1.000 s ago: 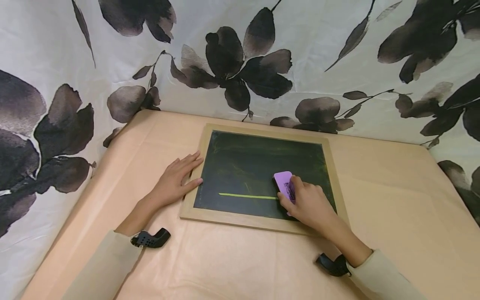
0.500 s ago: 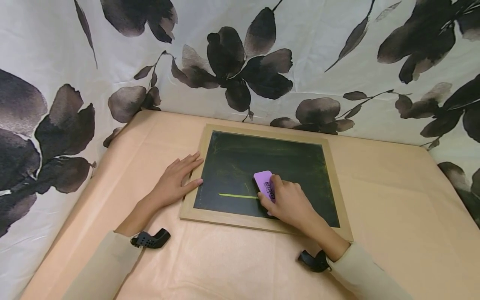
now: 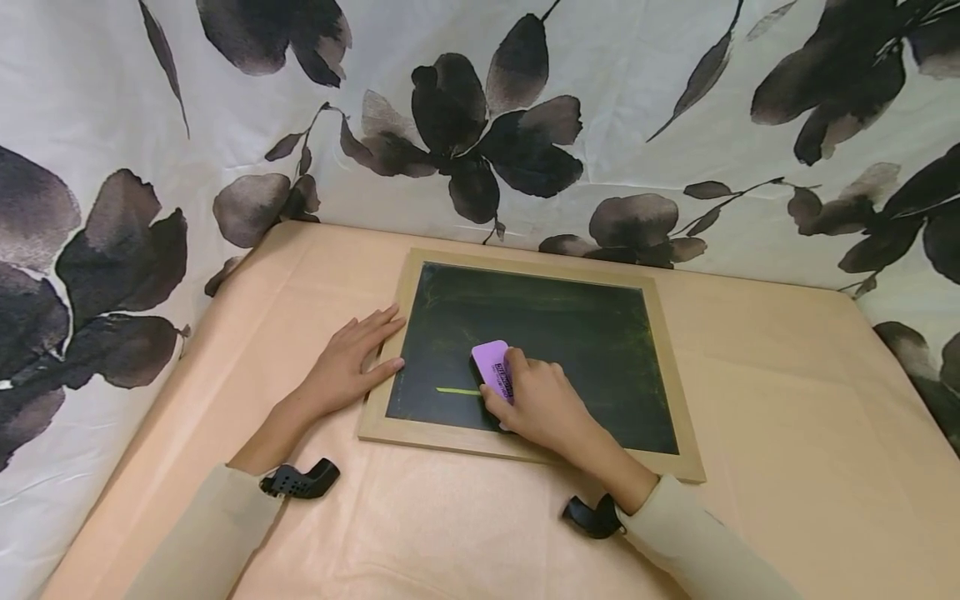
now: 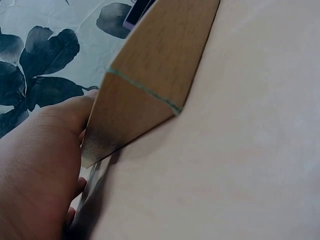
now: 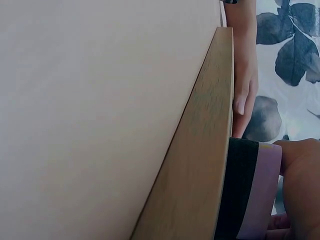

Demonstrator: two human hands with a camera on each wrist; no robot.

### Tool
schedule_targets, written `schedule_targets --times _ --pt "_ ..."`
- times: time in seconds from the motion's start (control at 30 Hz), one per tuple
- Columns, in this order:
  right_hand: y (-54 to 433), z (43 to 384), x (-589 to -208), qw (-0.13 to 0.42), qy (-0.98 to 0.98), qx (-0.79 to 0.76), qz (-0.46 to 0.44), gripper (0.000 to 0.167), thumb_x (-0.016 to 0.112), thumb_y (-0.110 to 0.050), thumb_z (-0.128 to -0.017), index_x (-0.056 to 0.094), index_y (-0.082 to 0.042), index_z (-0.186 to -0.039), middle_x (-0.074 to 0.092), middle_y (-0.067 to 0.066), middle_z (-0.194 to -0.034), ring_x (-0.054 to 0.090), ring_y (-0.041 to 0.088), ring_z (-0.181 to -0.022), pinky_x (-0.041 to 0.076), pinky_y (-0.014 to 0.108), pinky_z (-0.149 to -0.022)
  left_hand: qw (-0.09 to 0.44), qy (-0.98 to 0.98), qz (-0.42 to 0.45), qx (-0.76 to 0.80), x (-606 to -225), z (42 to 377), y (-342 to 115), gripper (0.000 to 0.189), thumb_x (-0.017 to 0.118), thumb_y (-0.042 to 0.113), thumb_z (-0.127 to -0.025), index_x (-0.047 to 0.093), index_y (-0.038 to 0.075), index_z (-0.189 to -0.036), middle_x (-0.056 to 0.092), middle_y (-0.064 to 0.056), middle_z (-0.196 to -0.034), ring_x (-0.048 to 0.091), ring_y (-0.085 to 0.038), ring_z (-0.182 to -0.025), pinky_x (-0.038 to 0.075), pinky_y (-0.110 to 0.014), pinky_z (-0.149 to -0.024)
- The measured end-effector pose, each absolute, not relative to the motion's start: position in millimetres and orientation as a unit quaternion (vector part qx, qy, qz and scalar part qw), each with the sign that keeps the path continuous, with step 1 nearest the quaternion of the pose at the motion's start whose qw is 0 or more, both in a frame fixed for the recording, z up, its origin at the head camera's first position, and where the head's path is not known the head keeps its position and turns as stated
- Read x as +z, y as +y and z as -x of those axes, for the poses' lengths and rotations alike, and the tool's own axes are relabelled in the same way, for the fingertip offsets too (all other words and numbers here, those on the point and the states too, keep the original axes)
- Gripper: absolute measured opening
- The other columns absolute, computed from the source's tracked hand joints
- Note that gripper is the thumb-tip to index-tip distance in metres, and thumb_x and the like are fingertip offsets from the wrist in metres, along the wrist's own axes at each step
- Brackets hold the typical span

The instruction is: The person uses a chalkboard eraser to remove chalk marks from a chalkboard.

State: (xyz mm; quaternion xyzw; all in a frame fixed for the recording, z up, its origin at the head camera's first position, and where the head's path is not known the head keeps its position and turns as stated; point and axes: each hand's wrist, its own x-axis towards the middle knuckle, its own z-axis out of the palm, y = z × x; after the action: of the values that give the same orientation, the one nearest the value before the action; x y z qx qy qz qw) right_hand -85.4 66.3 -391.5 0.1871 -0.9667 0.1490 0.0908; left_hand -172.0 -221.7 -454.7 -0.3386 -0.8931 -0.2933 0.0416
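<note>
A wood-framed chalkboard lies on the table, with faint chalk smears over its dark surface. Near its lower left runs a short yellow-green chalk line. My right hand grips a purple eraser between thumb and fingers, its dark felt side down on the board, covering the line's right end. In the right wrist view the eraser shows its black felt and purple top just behind the frame's edge. My left hand rests with spread, fairly straight fingers on the frame's left side.
A peach cloth covers the table. Behind it and on the left hangs a white sheet with dark flowers. Black wrist cameras sit on the left wrist and the right wrist.
My right hand has slid the eraser leftward along the chalk line, and the visible line has grown shorter from its right end. The left hand and the board have stayed in place.
</note>
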Motion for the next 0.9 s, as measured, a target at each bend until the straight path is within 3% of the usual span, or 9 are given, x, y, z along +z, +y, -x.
schedule_targets --times 0.9 --pt "9.8 102.6 -390.1 0.061 -0.964 0.142 -0.215 0.045 0.064 -0.038 -0.087 0.057 0.004 -0.101 0.054 0.002 -0.064 0.055 0.014 -0.05 0.046 0.026 -0.044 0.044 -0.893 0.335 -0.297 -451.2 172.6 -221.0 0.064 0.059 0.04 -0.094 0.039 0.011 -0.147 0.026 -0.008 -0.156 0.024 -0.031 -0.141 0.012 -0.052 -0.113"
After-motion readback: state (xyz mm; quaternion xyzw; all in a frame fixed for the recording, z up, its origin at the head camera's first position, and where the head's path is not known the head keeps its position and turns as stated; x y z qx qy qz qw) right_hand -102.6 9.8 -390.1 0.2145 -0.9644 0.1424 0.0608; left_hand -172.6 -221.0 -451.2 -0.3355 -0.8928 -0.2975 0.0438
